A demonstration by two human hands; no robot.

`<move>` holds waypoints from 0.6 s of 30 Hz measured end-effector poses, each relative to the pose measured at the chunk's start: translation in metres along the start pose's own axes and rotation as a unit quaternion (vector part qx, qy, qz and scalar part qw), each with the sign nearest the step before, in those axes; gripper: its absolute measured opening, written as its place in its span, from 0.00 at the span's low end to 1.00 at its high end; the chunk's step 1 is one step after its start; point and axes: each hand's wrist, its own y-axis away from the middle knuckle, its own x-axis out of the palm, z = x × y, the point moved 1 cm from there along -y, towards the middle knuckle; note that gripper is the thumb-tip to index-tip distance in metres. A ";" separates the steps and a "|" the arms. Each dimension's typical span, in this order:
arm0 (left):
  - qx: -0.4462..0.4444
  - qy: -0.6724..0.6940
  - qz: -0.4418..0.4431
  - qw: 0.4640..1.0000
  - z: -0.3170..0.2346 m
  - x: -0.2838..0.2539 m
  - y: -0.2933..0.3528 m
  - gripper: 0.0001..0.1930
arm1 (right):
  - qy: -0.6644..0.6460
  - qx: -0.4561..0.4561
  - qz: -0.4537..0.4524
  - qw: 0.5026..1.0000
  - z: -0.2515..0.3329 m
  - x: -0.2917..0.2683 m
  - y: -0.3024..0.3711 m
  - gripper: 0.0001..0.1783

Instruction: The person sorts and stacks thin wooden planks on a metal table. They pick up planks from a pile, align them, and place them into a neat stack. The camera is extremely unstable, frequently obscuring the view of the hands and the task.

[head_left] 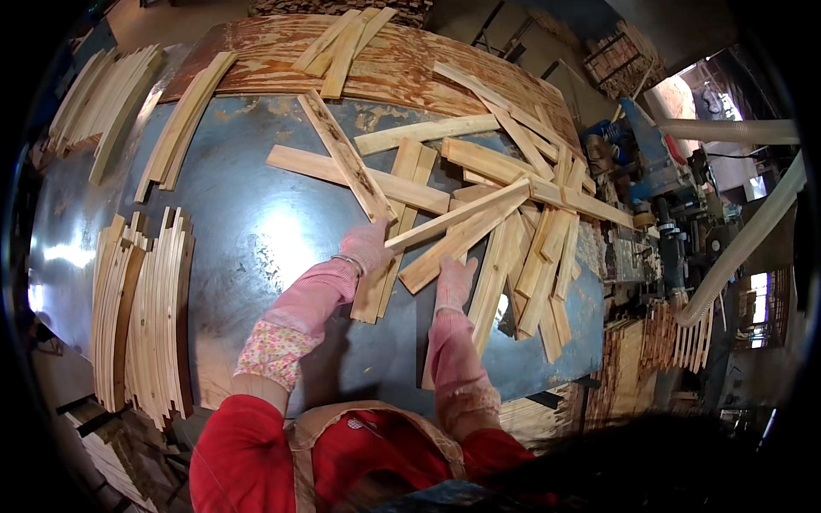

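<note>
My left hand [366,245], in a pink glove, is closed on the near end of a wooden slat [344,154] with a rough, dark-marked face. Right beside those fingers lies the end of another slat [462,212], which slants up to the right. My right hand [456,284], also gloved in pink, has its fingers curled at the lower edge of a wide board [466,248]; its grip is partly hidden. Under and around both hands is a loose heap of boards, including a pair [395,222] lying lengthwise and a long one [368,178] crossing them.
The boards lie on a blue-grey metal table [231,231]. Stacked slats [141,316] stand at the left, with more bundles [184,124] beyond. A worn plywood sheet [256,60] covers the far edge, bearing a few boards [346,47]. Machinery [654,188] and a ribbed hose [744,248] are at right.
</note>
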 end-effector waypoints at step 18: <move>-0.025 0.080 -0.158 0.984 0.150 0.021 0.213 0.30 | -0.228 -0.093 0.143 0.958 0.034 0.050 0.079 0.15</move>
